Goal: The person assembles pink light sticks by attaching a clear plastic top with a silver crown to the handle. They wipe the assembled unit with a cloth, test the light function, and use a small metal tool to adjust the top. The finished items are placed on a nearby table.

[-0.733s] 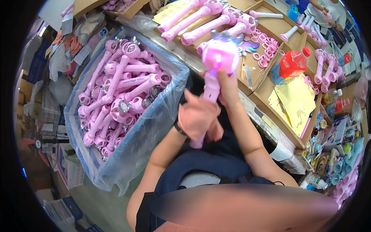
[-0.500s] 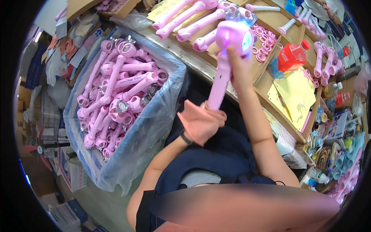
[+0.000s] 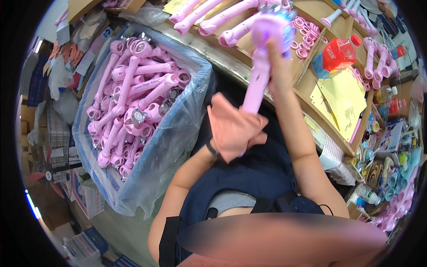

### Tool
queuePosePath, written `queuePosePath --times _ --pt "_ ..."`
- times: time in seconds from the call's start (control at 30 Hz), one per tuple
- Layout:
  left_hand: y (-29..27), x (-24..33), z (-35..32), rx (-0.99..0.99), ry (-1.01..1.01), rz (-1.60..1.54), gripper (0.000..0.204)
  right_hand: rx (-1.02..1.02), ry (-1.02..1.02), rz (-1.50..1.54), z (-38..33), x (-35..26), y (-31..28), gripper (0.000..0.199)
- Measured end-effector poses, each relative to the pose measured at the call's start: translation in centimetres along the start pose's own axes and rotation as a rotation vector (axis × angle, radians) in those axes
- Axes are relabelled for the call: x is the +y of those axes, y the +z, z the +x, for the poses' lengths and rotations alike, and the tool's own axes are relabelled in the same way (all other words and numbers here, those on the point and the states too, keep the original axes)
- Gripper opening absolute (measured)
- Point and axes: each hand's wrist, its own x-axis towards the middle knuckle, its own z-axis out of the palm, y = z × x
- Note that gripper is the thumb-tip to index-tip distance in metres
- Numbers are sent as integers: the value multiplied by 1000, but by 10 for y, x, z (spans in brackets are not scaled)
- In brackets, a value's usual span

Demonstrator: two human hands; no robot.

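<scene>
A pink toy wand [image 3: 256,86] slants upward in front of me, its round head glowing blue and violet. My right hand [image 3: 280,73] is closed around it just below the head, thumb up against the side. A salmon-orange cloth [image 3: 235,127] wraps the lower end of the handle. Through this cloth my left hand [image 3: 215,144] grips the wand; its fingers are mostly covered by the fabric. Several more pink wands [image 3: 227,18] lie side by side on the bench, just beyond the lit head.
A large blue bin [image 3: 202,73] lined with clear plastic, heaped with pink wands, stands at my left. Cardboard trays on the bench hold pink rings [image 3: 304,38], a red-labelled bottle [image 3: 336,55] and yellow paper sheets [image 3: 340,107]. Small bottles and parts crowd the right side.
The cloth has shifted and spread differently around the handle's lower end. The wand's head has turned a little, so its bright lit face shows less. The view has shifted slightly.
</scene>
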Motion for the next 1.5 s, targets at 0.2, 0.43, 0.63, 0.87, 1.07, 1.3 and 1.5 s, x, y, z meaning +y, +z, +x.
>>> queuePosePath --times 0.2,0.43,0.63,0.87,1.07,1.3,1.5 --pt "17 -26 -41 -92 -409 -686 7 -201 89 247 19 3 -14 54" --pt "27 -30 -53 172 -69 -56 26 -368 181 533 15 -7 6 65" --pt "2 -34 -14 -20 -548 -796 20 -134 46 133 4 -6 -17 60" --pt "12 -22 -46 -65 99 429 69 -388 318 798 7 -1 -21 81" --pt "9 -36 -31 -249 -9 618 38 -266 425 448 -18 1 -19 68" --pt "23 -44 -16 -155 -599 -1853 79 -157 305 327 -16 1 -22 48" --pt "1 -47 -13 369 -337 -1680 101 -150 256 438 -1 -12 -41 46"
